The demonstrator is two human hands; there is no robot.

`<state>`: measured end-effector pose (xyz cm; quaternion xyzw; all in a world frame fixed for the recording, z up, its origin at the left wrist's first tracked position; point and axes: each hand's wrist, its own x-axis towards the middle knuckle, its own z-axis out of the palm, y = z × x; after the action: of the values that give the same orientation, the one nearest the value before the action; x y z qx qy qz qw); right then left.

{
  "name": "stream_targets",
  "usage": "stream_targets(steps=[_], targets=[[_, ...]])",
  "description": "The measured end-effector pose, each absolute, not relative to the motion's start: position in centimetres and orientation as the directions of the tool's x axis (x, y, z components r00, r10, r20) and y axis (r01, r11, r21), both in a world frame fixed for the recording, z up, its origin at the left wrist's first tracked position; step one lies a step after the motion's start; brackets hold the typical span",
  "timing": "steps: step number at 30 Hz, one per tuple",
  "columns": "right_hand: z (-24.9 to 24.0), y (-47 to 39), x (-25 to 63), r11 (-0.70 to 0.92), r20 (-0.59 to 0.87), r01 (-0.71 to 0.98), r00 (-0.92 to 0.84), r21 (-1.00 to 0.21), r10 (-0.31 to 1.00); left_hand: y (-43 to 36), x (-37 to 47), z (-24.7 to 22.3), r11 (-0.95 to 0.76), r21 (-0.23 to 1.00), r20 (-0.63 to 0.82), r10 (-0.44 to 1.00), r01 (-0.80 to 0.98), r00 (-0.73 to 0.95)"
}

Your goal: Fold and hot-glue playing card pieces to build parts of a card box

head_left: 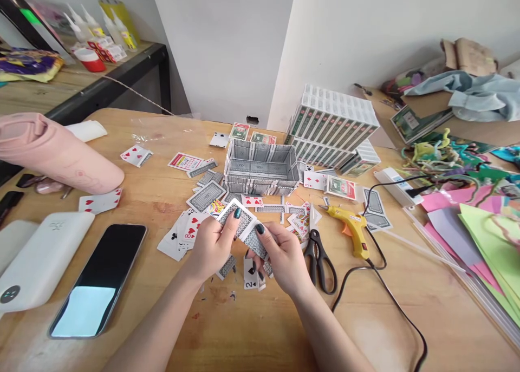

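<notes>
My left hand [213, 245] pinches a patterned playing card [242, 220], thumb on its back. Fingers of my right hand [282, 253] are closed on a second grey-backed card piece [255, 245], which meets or overlaps the first; I cannot tell if the two are joined. Just beyond my hands stands an open box made of playing cards [262, 171], backs facing outward. Loose cards [179, 236] lie left of my left hand, and a two of spades [251, 273] lies below my right. Black-handled scissors [319, 258] and a yellow glue gun [349, 228] rest to the right.
Stacked card packs [331, 123] stand behind the box. The glue gun's black cord [400, 307] runs along the right side. A phone [99, 280], a white power bank [46, 258] and a pink roll [60, 152] occupy the left. Coloured sheets [479, 247] lie at the right edge.
</notes>
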<state>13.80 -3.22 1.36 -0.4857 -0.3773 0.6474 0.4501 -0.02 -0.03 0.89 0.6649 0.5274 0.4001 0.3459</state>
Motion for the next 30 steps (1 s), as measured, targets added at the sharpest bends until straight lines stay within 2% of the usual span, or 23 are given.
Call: stream_targets(steps=[5, 8, 15, 20, 30], targets=[[1.2, -3.2, 13.7, -0.345, -0.299, -0.334, -0.18, -0.877, 0.937, 0.0, -0.1, 0.9, -0.145, 0.903, 0.113, 0.988, 0.405, 0.104], [1.1, -3.0, 13.9, -0.412, -0.351, -0.343, -0.228, -0.844, 0.908, -0.1, -0.1, 0.8, -0.142, 0.889, 0.106, 0.989, 0.435, 0.106], [1.0, -2.9, 14.1, -0.453, -0.427, -0.392, -0.158, -0.8, 0.89, -0.2, 0.1, 0.4, -0.164, 0.869, 0.134, 0.986, 0.468, 0.096], [0.7, -3.1, 14.0, -0.452, -0.428, -0.45, -0.161, -0.77, 0.889, -0.2, 0.1, 0.2, -0.132, 0.89, 0.088, 0.989, 0.437, 0.118], [0.3, -3.0, 14.1, -0.465, -0.437, -0.546, -0.191, -0.697, 0.879, -0.3, 0.2, 0.3, -0.129, 0.886, 0.104, 0.991, 0.445, 0.08]])
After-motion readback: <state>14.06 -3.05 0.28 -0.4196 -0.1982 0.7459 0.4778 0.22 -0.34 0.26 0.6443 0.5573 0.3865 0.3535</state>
